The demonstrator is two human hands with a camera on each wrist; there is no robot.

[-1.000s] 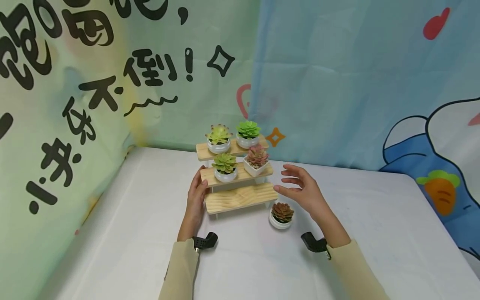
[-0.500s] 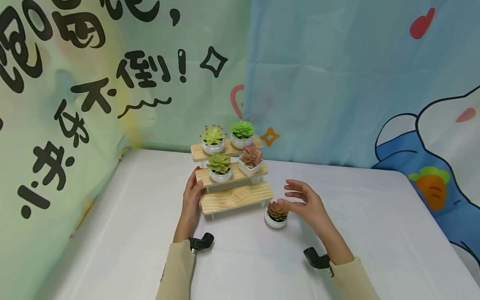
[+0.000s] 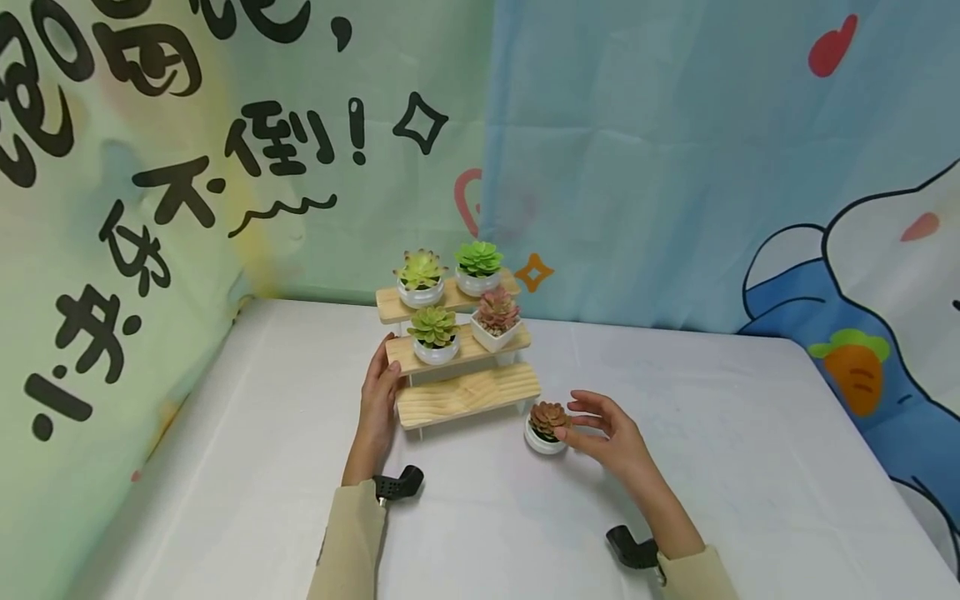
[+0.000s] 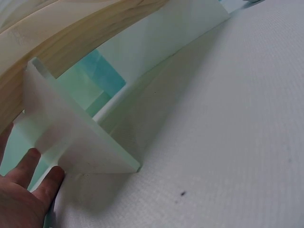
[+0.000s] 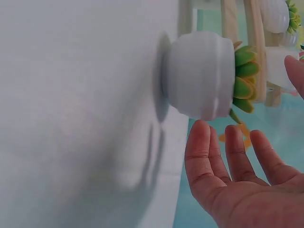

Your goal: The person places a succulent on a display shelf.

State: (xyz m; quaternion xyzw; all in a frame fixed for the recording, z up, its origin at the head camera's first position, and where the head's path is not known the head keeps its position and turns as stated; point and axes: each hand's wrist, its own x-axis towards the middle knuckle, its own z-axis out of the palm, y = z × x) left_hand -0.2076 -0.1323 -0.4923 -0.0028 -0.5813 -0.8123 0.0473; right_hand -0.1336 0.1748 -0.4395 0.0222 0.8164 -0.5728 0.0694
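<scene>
My left hand [image 3: 377, 408] holds the left side of a three-tier wooden plant stand [image 3: 468, 398], its thumb by the end of the middle shelf. In the left wrist view several fingers [image 4: 50, 183] lie against the stand's translucent side panel [image 4: 76, 128]. A brown-red potted succulent [image 3: 550, 419] in a round white pot [image 5: 199, 76] stands on the table by the stand's front right corner. Around it, my right hand [image 3: 611, 437] spreads loosely from the right. The right wrist view shows its fingertips close to the pot, apparently just apart from it.
The top shelf bears a red-tipped succulent [image 3: 420, 273] and a bright green succulent [image 3: 478, 262]. On the middle shelf are a green succulent [image 3: 433, 329] and a pink succulent [image 3: 497, 312] in an angular pot. Behind the white table [image 3: 300, 400] hangs a printed cloth [image 3: 637, 167].
My right hand has come down from beside the middle shelf to the brown-red succulent. My left hand stays on the stand. The head view has shifted slightly.
</scene>
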